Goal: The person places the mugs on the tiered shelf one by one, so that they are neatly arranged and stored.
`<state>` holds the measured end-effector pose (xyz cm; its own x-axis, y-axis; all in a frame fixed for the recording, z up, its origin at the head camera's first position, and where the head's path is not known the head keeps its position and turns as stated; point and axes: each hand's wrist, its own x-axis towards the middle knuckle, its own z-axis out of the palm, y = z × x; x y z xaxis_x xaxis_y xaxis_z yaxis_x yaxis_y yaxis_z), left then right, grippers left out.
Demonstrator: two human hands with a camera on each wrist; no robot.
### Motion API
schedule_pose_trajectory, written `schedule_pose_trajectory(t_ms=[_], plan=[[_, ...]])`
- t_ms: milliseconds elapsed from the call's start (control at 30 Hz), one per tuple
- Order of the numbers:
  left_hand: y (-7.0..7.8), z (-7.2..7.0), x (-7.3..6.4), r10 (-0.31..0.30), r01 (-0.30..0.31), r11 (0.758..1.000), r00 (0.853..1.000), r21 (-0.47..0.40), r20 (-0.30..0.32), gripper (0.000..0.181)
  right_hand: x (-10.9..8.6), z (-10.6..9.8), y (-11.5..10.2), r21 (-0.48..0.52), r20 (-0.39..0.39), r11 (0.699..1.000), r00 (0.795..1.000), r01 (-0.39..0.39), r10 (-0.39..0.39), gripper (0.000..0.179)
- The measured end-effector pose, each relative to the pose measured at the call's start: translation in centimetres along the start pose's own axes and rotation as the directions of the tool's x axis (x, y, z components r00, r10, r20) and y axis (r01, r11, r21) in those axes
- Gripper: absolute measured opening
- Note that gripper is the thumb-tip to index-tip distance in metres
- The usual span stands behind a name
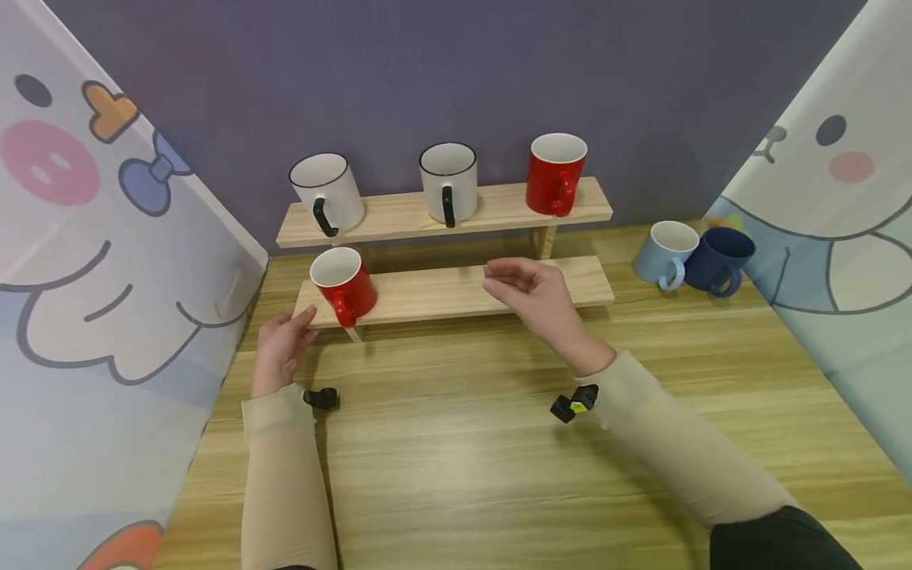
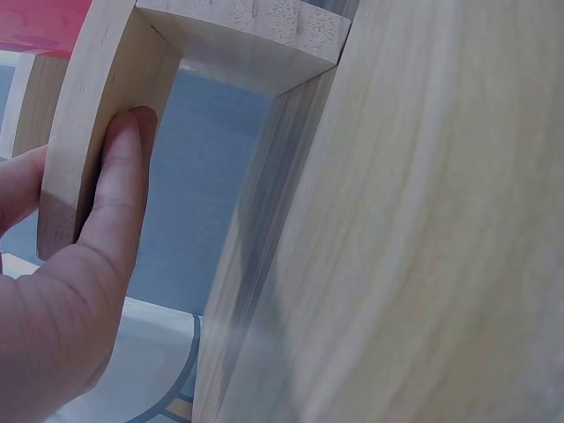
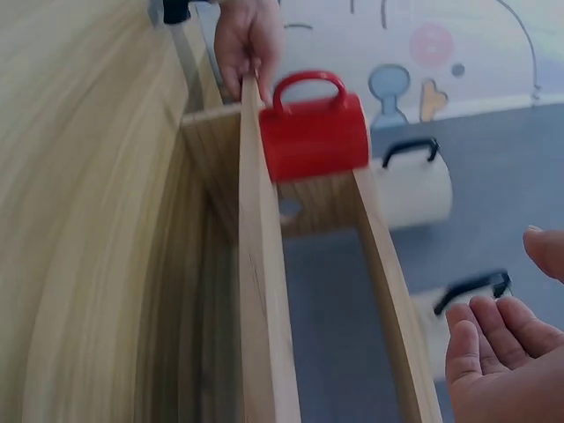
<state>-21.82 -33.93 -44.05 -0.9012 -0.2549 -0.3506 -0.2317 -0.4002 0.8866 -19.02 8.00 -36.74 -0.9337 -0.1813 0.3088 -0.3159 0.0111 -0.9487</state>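
Observation:
A two-tier wooden shelf (image 1: 442,294) stands against the back wall. My left hand (image 1: 280,348) pinches the left front corner of its lower board, thumb on one face and fingers on the other, as the left wrist view shows. Beside that hand, a red mug (image 1: 345,286) sits on the lower board, its handle facing me. My right hand (image 1: 537,299) hovers over the right part of the lower board, thumb apart from the gently bent fingers, holding nothing. The upper board carries a white mug with a black handle (image 1: 329,194), a second such white mug (image 1: 450,186) and another red mug (image 1: 556,176).
To the right of the shelf, a light blue mug (image 1: 664,255) and a dark blue mug (image 1: 721,261) stand close together on the wood-grain table (image 1: 442,443). Panels with cartoon animals flank the table on the left (image 1: 93,261) and right (image 1: 841,237).

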Motion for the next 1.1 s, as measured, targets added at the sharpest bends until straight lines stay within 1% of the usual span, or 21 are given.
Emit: schedule_pose_trajectory(t_ms=[100, 267, 367, 500, 567, 700, 867, 933, 1100], plan=[[0.2, 0.0, -0.1, -0.013, 0.013, 1.0, 1.0, -0.006, 0.009, 0.04, -0.5, -1.8, -0.3, -0.013, -0.029, 1.0, 1.0, 0.01, -0.01, 0.032], [0.3, -0.1, -0.3, -0.028, 0.028, 1.0, 1.0, -0.007, 0.001, 0.041, -1.0, -4.9, -0.4, -0.059, -0.096, 0.998, 0.995, 0.025, -0.03, 0.034], [0.2, -0.1, -0.2, -0.024, 0.024, 1.0, 1.0, -0.012, -0.001, 0.039, -1.3, -6.6, -0.5, -0.094, -0.145, 0.995, 0.989, 0.028, -0.041, 0.034], [0.2, -0.1, -0.1, -0.018, 0.018, 1.0, 1.0, -0.011, -0.002, 0.038, -1.7, -9.0, -0.6, -0.146, -0.214, 0.989, 0.976, 0.008, -0.039, 0.034], [0.1, -0.1, -0.1, -0.016, 0.016, 1.0, 1.0, -0.008, 0.001, 0.037, -2.0, -10.1, -0.5, -0.165, -0.252, 0.986, 0.967, -0.001, -0.041, 0.035], [0.0, 0.0, -0.1, -0.013, 0.013, 1.0, 1.0, -0.004, 0.006, 0.034, -2.7, -12.3, -0.1, -0.168, -0.325, 0.986, 0.944, -0.003, -0.053, 0.035], [0.1, 0.0, -0.1, -0.015, 0.015, 1.0, 1.0, -0.009, 0.011, 0.036, -3.5, -15.0, 0.6, -0.178, -0.399, 0.984, 0.915, -0.018, -0.055, 0.037], [0.1, -0.1, -0.1, -0.016, 0.017, 1.0, 1.0, -0.011, 0.01, 0.038, -3.7, -16.0, 0.7, -0.169, -0.423, 0.985, 0.905, -0.03, -0.045, 0.038], [0.2, -0.2, -0.2, -0.026, 0.027, 1.0, 1.0, -0.012, 0.014, 0.039, -4.1, -18.6, 1.2, -0.101, -0.483, 0.994, 0.876, -0.042, -0.012, 0.04]])
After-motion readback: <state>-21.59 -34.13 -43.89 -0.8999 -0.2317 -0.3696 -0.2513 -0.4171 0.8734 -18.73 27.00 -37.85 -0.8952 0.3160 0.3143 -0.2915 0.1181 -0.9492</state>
